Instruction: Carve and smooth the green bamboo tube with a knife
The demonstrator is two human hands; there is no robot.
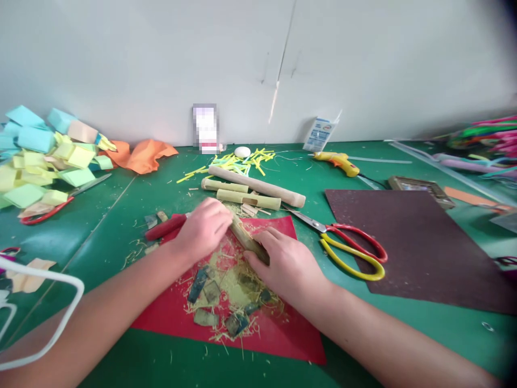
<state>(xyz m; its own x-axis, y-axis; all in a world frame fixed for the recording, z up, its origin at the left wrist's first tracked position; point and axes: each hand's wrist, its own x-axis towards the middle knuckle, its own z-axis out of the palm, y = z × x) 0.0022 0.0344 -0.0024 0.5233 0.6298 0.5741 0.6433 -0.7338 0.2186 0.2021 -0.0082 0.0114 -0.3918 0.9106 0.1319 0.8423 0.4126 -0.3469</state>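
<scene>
1. Head view: the left hand (pixel 205 226) curls tight around the far end of a bamboo stick (pixel 241 235); the right hand (pixel 286 258) wraps its near end.
2. The stick is above a red sheet (pixel 294 337), among shavings (pixel 238 285).
3. The sheet's near edge stops before a strip of green table (pixel 157 366).
4. On the right, scissors (pixel 324 229) reach over a brown sheet's (pixel 416 248) left edge.
5. Far right, a shallow box (pixel 422 189) holds something too blurry to name.
</scene>
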